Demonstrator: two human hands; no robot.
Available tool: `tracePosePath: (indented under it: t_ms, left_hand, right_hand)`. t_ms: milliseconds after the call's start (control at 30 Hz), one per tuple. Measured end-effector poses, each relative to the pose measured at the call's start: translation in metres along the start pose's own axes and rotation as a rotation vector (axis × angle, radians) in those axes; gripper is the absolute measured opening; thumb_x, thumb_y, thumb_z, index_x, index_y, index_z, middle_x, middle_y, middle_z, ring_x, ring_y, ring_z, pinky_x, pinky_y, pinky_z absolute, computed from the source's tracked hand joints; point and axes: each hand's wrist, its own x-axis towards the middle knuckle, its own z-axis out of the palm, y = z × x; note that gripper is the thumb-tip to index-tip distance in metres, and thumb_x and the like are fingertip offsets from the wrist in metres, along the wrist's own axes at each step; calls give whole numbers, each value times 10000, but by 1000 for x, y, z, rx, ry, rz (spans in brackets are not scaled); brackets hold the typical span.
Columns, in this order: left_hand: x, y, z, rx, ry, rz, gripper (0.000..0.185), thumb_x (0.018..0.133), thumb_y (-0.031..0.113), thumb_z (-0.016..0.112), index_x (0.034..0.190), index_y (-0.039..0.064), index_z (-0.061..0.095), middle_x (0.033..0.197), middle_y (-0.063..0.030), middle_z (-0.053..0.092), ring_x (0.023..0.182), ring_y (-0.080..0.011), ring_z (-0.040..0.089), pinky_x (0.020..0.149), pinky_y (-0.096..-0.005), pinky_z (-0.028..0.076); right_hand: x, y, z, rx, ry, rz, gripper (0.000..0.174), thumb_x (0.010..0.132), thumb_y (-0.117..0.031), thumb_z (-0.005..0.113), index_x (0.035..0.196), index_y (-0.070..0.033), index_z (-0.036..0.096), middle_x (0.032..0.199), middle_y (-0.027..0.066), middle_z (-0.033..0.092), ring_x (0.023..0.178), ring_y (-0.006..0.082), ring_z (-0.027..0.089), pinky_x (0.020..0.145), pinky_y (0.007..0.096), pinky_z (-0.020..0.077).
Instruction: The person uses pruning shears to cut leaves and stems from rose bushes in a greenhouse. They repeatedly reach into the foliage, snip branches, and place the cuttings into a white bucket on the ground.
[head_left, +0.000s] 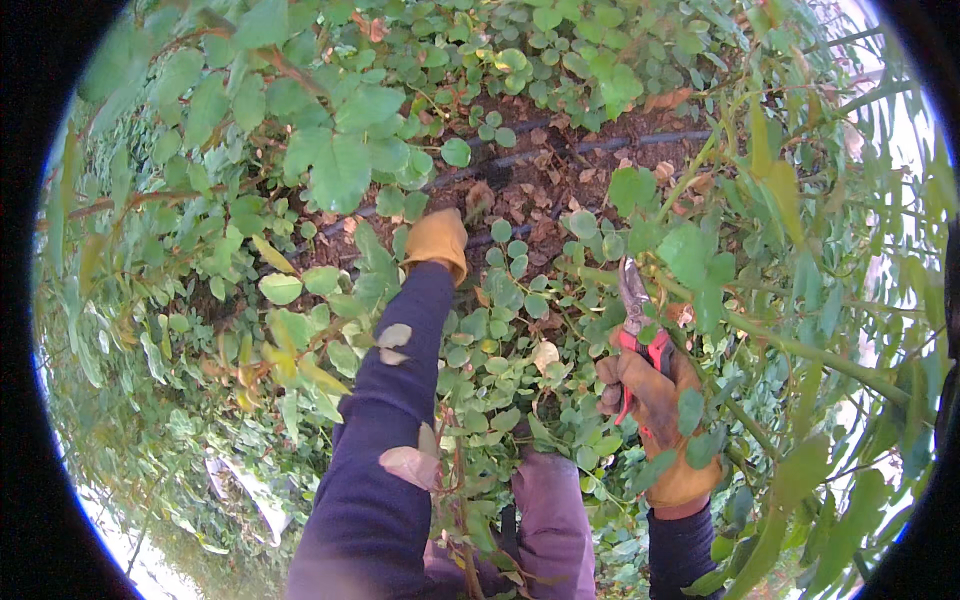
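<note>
My left hand (439, 238), in a yellow-tan work glove, reaches down to the leaf-littered soil at the centre; its fingers are hidden, so I cannot tell whether they hold anything. At the right, my right hand (656, 405), in a soiled glove of the same kind, grips pruning shears (636, 300) with red handles. Their blades point away from me, beside a thick green stem (810, 351). Leaves partly cover the right glove and wrist.
Black irrigation tubing (637, 140) crosses the brown soil (540, 195) among dry leaves. Leafy branches surround both arms, some close to the camera. My knee (551, 502) is below, between the arms. A white sheet-like thing (255, 495) lies in the foliage at lower left.
</note>
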Motion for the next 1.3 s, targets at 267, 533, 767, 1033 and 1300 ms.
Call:
tracePosePath:
  t_ms: [267,533,767,1033,1300]
  left_hand:
    - [17,83,-53,-450,-22,162,435,987,399,687,1270,81,780,1160,-253,797,1151,-462,737,1002,-542,572]
    - [35,155,7,-83,74,192,286,1005,258,628,1048,102,864,1196,-157,824,1137,-375,791,841,-553,622]
    - [33,140,40,-109,194,330,282,1034,232,643,1135,50,833,1176,-181,807,1075,-394,807,855,-544,646]
    - [44,118,-17,57,254,532,213,913,265,712,941,63,772,980,-195,759,921,-397,770,763,-541,616]
    - [69,116,-27,-69,44,539,283,986,187,637,1158,68,828,1207,-224,810,1104,-437,787,921,-535,636]
  right_hand:
    - [10,6,-9,91,12,40,471,954,-159,822,1358,21,659,962,120,762,714,201,717,654,363,605]
    - [10,-4,-15,-20,51,126,433,983,-173,764,1352,26,655,992,128,735,763,199,682,691,357,569]
    - [14,-6,-16,-45,2,158,441,975,-162,783,1357,15,651,991,130,739,770,214,708,694,360,580]
    - [15,-6,-14,-35,-13,120,438,978,-159,784,1358,13,650,995,131,739,784,215,710,697,368,584]
    - [13,0,-16,-46,8,92,436,980,-157,785,1359,11,649,998,132,739,797,216,711,700,376,589]
